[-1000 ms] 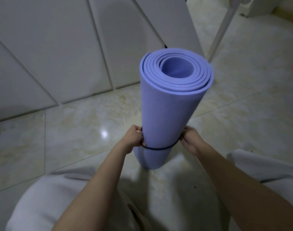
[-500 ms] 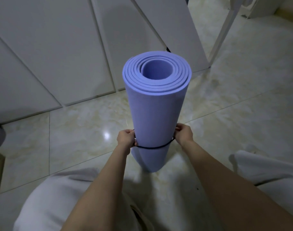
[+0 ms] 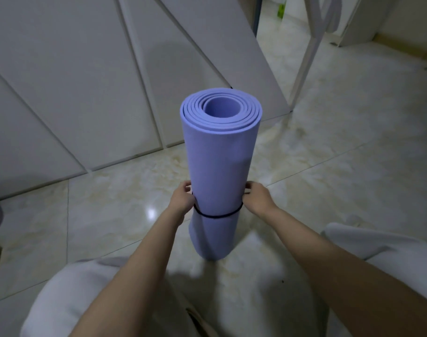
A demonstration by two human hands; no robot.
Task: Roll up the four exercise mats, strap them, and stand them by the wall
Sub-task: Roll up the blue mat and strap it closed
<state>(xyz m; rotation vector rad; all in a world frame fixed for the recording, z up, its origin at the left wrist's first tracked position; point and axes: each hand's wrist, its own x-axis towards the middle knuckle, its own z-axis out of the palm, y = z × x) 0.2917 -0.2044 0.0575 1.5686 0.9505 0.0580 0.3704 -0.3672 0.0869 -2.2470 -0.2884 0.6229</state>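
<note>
My left hand and right hand each pinch the thin black elastic strap low on the rolled purple foam exercise mat, upright on glossy tile floor near the grey panelled wall; looks light, squashy, so grab mid-roll.

L forearm & R forearm bare; pale grey-white legwear covers both knees.

Stood upright on end just in front of the white panelled wall: a purple foam mat, rolled tight, spiral end up. Ringed low down by a thin black strap.
</note>
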